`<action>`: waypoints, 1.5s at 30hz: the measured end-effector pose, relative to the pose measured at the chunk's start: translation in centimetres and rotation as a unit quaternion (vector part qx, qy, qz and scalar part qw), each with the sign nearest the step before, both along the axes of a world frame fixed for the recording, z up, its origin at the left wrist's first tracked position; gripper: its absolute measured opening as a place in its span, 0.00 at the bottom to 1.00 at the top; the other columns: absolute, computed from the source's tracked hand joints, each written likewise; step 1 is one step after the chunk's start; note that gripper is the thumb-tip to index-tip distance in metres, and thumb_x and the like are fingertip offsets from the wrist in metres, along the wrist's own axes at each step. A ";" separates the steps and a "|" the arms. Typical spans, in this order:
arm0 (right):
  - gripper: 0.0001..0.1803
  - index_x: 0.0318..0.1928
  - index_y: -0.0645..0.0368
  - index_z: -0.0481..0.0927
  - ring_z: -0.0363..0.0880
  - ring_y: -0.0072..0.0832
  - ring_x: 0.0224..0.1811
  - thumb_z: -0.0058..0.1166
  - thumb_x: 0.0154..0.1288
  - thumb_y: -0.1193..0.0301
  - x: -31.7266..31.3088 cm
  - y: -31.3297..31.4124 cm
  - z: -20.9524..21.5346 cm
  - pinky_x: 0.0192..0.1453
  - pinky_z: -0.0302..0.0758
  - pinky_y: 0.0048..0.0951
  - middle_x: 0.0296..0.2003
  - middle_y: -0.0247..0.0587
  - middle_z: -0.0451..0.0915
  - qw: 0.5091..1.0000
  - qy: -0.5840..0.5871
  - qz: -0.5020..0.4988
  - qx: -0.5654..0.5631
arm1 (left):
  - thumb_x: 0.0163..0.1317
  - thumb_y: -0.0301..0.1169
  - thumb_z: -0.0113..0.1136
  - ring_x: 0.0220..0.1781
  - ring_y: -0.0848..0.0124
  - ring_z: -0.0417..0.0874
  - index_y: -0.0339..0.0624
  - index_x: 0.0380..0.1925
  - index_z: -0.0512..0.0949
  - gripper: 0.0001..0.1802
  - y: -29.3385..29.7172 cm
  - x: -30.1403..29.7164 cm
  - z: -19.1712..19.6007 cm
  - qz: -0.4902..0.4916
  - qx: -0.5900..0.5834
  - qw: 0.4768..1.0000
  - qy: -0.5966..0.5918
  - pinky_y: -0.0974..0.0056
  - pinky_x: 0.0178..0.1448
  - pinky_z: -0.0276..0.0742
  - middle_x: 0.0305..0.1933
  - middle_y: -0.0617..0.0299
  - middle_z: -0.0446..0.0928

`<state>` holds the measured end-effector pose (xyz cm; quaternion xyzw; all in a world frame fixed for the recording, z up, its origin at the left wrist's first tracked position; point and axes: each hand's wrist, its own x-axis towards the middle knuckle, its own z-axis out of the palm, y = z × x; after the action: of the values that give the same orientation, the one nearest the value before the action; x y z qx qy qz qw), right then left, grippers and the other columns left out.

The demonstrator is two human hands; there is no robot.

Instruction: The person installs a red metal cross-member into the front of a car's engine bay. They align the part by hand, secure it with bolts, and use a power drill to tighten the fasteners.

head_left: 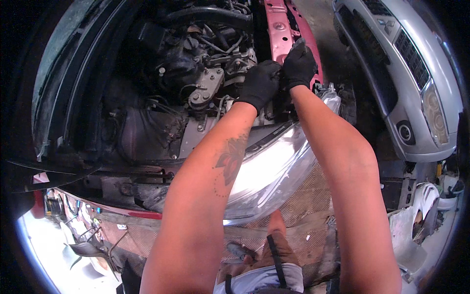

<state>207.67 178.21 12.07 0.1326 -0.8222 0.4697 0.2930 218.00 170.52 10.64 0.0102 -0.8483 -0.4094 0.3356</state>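
Both my hands wear black gloves and reach into an open car engine bay [196, 73]. My left hand [259, 84] is curled with its fingers closed around something small at the front of the bay, just behind the clear headlight [274, 166]. My right hand [297, 63] presses against it from the right, beside the red front panel [281, 29], fingers bent and pinched together. What the fingers grip is hidden by the gloves. The headlight lies under my forearms, still at the car's corner.
A silver car's front bumper and grille [416, 83] stand at the right. Loose white bumper parts [416, 215] lie on the ground at lower right. The raised dark bonnet edge [68, 78] curves along the left. Hoses and a metal engine mount [205, 85] fill the bay.
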 end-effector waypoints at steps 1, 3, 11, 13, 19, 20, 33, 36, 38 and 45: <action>0.28 0.35 0.62 0.82 0.79 0.58 0.39 0.35 0.76 0.53 0.0 0.0 0.0 0.41 0.71 0.54 0.34 0.59 0.81 1.000 0.007 -0.001 0.000 | 0.55 0.25 0.56 0.47 0.46 0.81 0.40 0.38 0.83 0.11 0.0 0.0 0.0 -0.002 0.007 1.000 -0.011 0.51 0.52 0.78 0.43 0.47 0.80; 0.28 0.35 0.62 0.82 0.79 0.58 0.40 0.35 0.76 0.52 0.4 -0.3 0.3 0.42 0.71 0.54 0.35 0.59 0.81 1.000 0.010 0.001 0.003 | 0.55 0.25 0.56 0.47 0.46 0.81 0.41 0.38 0.83 0.12 -0.4 0.1 -0.2 -0.003 0.010 1.000 -0.016 0.51 0.52 0.78 0.44 0.47 0.80; 0.29 0.36 0.62 0.82 0.79 0.59 0.40 0.36 0.76 0.51 0.3 0.1 0.5 0.43 0.71 0.53 0.35 0.59 0.81 0.999 -0.040 0.009 0.021 | 0.55 0.26 0.56 0.48 0.46 0.79 0.44 0.37 0.84 0.12 -0.3 -0.4 -0.5 0.024 -0.040 0.999 -0.016 0.51 0.53 0.77 0.43 0.46 0.78; 0.29 0.36 0.63 0.81 0.79 0.59 0.40 0.36 0.76 0.52 0.3 -0.1 0.5 0.43 0.71 0.53 0.35 0.59 0.81 1.000 -0.006 0.015 0.017 | 0.55 0.28 0.57 0.47 0.46 0.80 0.44 0.37 0.85 0.11 -0.5 -0.4 -0.6 0.034 -0.065 0.997 -0.015 0.50 0.51 0.77 0.42 0.46 0.78; 0.29 0.35 0.64 0.80 0.79 0.58 0.39 0.35 0.76 0.52 0.4 0.0 0.7 0.43 0.72 0.52 0.34 0.60 0.81 1.000 -0.003 0.022 -0.008 | 0.54 0.32 0.58 0.43 0.47 0.80 0.46 0.35 0.85 0.10 -0.1 0.0 0.3 0.054 -0.129 0.989 -0.051 0.48 0.48 0.77 0.40 0.47 0.78; 0.29 0.34 0.64 0.80 0.79 0.58 0.39 0.35 0.76 0.52 0.8 0.1 0.9 0.42 0.72 0.52 0.34 0.59 0.81 0.999 -0.022 0.025 -0.003 | 0.54 0.33 0.58 0.43 0.48 0.81 0.47 0.35 0.85 0.10 -0.2 0.2 0.1 0.054 -0.131 0.989 -0.048 0.48 0.47 0.78 0.40 0.47 0.78; 0.29 0.37 0.65 0.80 0.79 0.59 0.41 0.35 0.76 0.52 0.5 0.1 1.2 0.44 0.71 0.52 0.36 0.62 0.80 0.998 -0.051 0.029 -0.009 | 0.51 0.36 0.62 0.42 0.49 0.81 0.49 0.36 0.86 0.12 -0.5 0.2 1.0 0.051 -0.135 0.987 -0.070 0.48 0.47 0.77 0.38 0.48 0.79; 0.30 0.41 0.65 0.82 0.78 0.61 0.44 0.35 0.75 0.51 1.1 0.5 1.7 0.47 0.71 0.55 0.41 0.65 0.80 0.994 -0.096 0.043 -0.007 | 0.52 0.34 0.62 0.40 0.47 0.81 0.43 0.34 0.86 0.11 -0.1 0.5 1.5 0.057 -0.121 0.989 -0.061 0.48 0.46 0.76 0.36 0.45 0.81; 0.30 0.40 0.66 0.82 0.78 0.61 0.44 0.35 0.75 0.52 1.3 0.4 1.9 0.47 0.71 0.55 0.40 0.65 0.80 0.994 -0.102 0.035 -0.008 | 0.52 0.35 0.63 0.41 0.48 0.82 0.43 0.34 0.86 0.12 0.1 0.6 1.7 0.070 -0.095 0.988 -0.103 0.50 0.48 0.77 0.37 0.45 0.82; 0.29 0.38 0.65 0.82 0.78 0.61 0.42 0.38 0.74 0.51 1.0 0.3 1.6 0.45 0.72 0.55 0.37 0.64 0.80 0.996 -0.076 0.034 -0.012 | 0.53 0.36 0.64 0.44 0.50 0.84 0.40 0.35 0.86 0.13 0.5 0.3 0.5 0.095 0.028 0.993 -0.068 0.54 0.51 0.78 0.40 0.46 0.83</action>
<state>208.69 178.47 13.67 0.1208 -0.8314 0.4978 0.2151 218.25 171.01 11.12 0.1283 -0.8523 -0.3978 0.3146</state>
